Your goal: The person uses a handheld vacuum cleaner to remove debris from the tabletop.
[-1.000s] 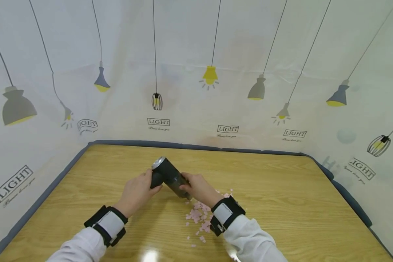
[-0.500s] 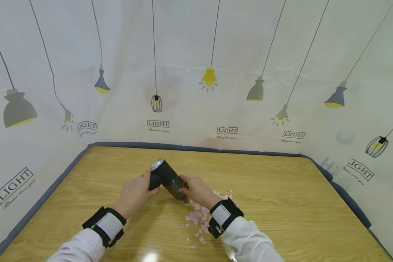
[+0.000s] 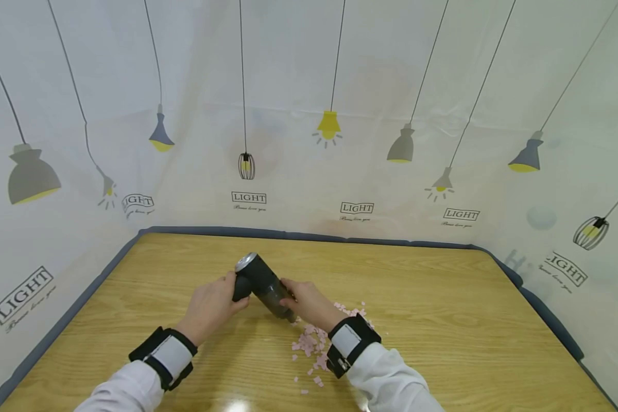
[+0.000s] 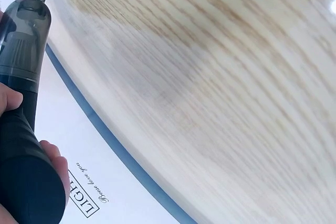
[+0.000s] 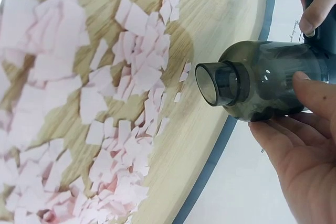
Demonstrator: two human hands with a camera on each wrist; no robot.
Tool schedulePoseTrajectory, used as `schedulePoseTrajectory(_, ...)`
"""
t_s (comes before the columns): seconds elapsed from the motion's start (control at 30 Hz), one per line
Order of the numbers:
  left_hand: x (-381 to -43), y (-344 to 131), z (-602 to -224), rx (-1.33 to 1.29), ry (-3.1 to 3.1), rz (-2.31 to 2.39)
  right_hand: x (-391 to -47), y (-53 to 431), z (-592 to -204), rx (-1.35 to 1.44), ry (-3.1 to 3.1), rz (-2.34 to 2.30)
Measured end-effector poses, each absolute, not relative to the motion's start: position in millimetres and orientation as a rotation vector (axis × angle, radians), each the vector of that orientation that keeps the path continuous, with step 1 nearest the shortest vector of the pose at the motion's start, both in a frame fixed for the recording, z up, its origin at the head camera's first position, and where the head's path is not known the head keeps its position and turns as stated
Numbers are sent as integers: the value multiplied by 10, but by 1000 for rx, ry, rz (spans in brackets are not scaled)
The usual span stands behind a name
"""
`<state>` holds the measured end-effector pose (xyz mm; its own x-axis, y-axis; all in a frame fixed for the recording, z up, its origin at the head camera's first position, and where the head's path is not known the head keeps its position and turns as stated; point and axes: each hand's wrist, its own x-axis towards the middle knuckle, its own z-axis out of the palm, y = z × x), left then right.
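A dark handheld vacuum cleaner (image 3: 261, 280) is held tilted over the table, its nozzle end low and to the right. My left hand (image 3: 211, 303) grips its black handle (image 4: 31, 187), fingers wrapped round it in the left wrist view. Around the smoky see-through dust cup (image 5: 273, 77) curls my right hand (image 5: 310, 145), thumb on one side and fingers on the other. The short clear nozzle (image 5: 212, 84) faces a scatter of pale pink paper scraps (image 3: 306, 343). A small gap shows between the nozzle and the nearest scraps. The right forearm hides some scraps in the head view.
The wood-grain table (image 3: 443, 320) has a dark blue padded edge (image 3: 226, 231) along its back and sides. A white curtain (image 3: 288, 68) printed with lamps stands behind and beside it. Both wrists wear black-and-white straps (image 3: 167, 357).
The head view has tipped up slightly, so everything sits a little lower. The vacuum and both hands have shifted slightly left; both grips look the same.
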<state>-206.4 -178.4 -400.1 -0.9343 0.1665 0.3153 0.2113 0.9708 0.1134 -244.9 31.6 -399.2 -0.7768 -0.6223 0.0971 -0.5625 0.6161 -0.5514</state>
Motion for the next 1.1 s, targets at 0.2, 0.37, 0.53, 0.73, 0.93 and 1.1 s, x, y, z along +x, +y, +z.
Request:
schedulePoseTrajectory(0.2, -2071, -1764, -3996, -272, -2828, -226, -2451, 327, -3994, -984, 2728, -870)
schedulePoseTrajectory(0.37, -2076, -1754, -4004, -282, -2811, -230, -2447, 343, -3988, -975, 2723, -876)
schedulePoseTrajectory(0.53, -2090, -1741, -4019, -289, -2794, -225, -2453, 366, -3986, -974, 2719, -877)
schedulePoseTrajectory(0.73, -2095, -1714, -4013, -290, -2793, -236, -2461, 385, -3971, -949, 2721, -866)
schedulePoseTrajectory(0.93, -2103, -1684, -4025, -296, -2785, -217, -2462, 405, -3966, -933, 2720, -870)
schedulePoseTrajectory(1.1, -2111, -1660, -4023, -294, -2792, -220, -2463, 428, -3965, -913, 2721, -865)
